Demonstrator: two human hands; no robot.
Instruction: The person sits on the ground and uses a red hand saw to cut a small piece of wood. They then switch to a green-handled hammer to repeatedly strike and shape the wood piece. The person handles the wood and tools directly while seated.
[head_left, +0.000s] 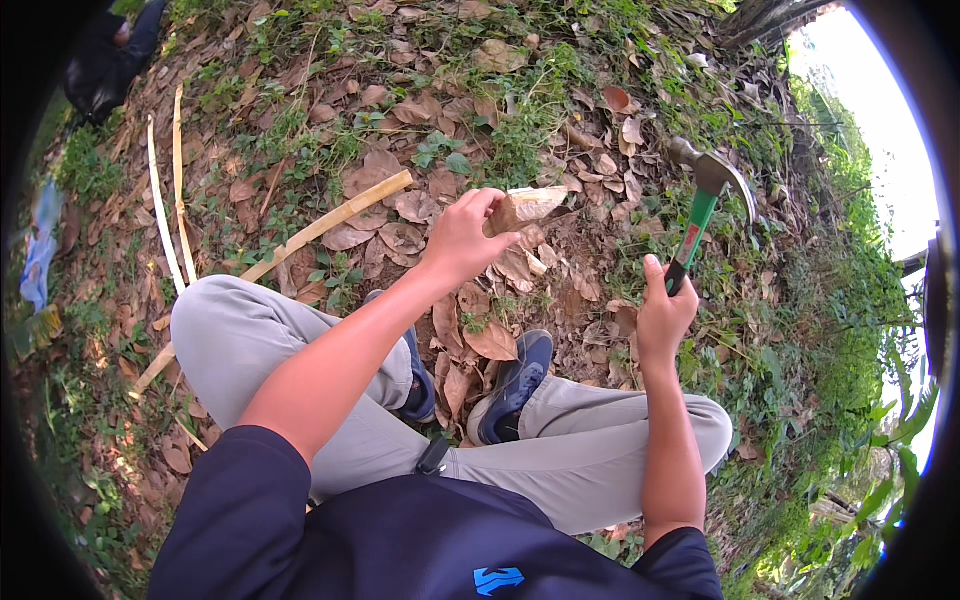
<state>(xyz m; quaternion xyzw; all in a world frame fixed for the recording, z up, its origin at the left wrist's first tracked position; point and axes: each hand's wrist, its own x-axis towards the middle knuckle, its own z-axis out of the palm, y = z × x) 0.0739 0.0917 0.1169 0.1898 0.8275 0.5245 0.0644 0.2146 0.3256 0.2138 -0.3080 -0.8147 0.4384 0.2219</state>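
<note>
My right hand [667, 310] is wrapped round the black lower grip of a claw hammer [701, 205] with a green handle. The hammer is raised to the right, its metal head pointing away from me. In front of me, the thumb and fingers of my left hand [466, 237] close on the left side of a rough, pale-topped wood block [530, 207]. That block rests among dry leaves and wood chips. The fingertips behind it are partly hidden. Hammer and block are well apart.
A long wooden strip [325, 225] lies slantwise on the left, passing behind my knee. Two thinner pale strips [163, 205] lie farther left. Dark clothing of another person [110, 60] shows at the far left, above a blue item [40, 245]. A tree trunk [770, 20] stands far right.
</note>
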